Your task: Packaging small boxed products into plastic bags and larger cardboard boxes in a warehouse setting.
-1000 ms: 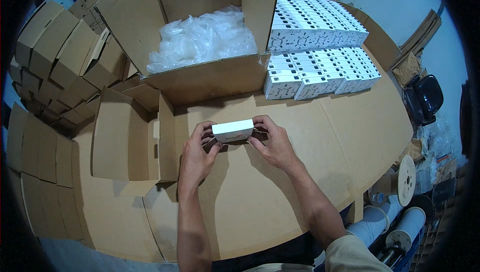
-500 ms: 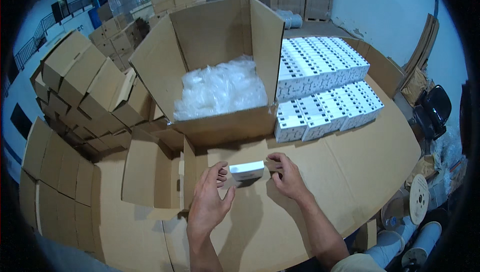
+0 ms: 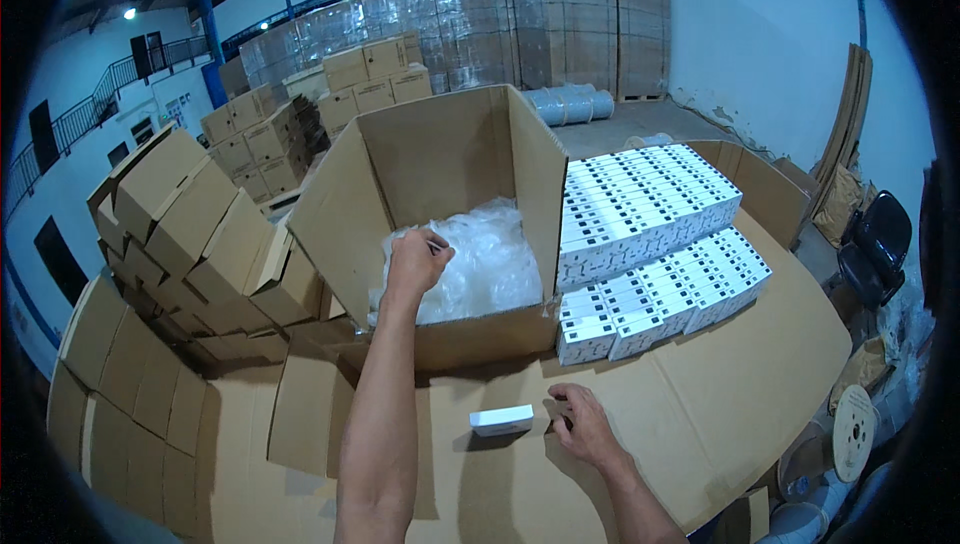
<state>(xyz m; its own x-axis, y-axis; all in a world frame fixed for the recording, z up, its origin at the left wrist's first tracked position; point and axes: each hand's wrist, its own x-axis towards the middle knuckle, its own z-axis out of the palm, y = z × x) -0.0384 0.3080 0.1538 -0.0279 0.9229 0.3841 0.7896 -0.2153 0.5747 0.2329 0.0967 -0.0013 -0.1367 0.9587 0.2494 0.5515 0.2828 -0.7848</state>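
Observation:
My left hand (image 3: pixel 418 262) reaches into the large open carton (image 3: pixel 455 349), over a heap of clear plastic bags (image 3: pixel 490 259). Its fingers are bent together in a pinch against the bags; whether plastic is caught between them is hard to make out. A small white box (image 3: pixel 501 420) lies by itself on the cardboard-covered table (image 3: pixel 690 414). Just right of that box, my right hand (image 3: pixel 585 424) rests low over the cardboard, fingers loosely curled and apart, holding nothing.
Rows of white boxes (image 3: pixel 650 209) are stacked in two tiers at right. An open brown carton (image 3: pixel 312 414) stands left of my left forearm. Brown cartons (image 3: pixel 190 234) pile up at far left. Cable spools (image 3: pixel 853 434) and a black chair (image 3: pixel 875 249) sit beyond the right edge.
My left hand has gone from beside the small white box up and forward into the large carton. My right hand stays near the white box. The view has tilted upward.

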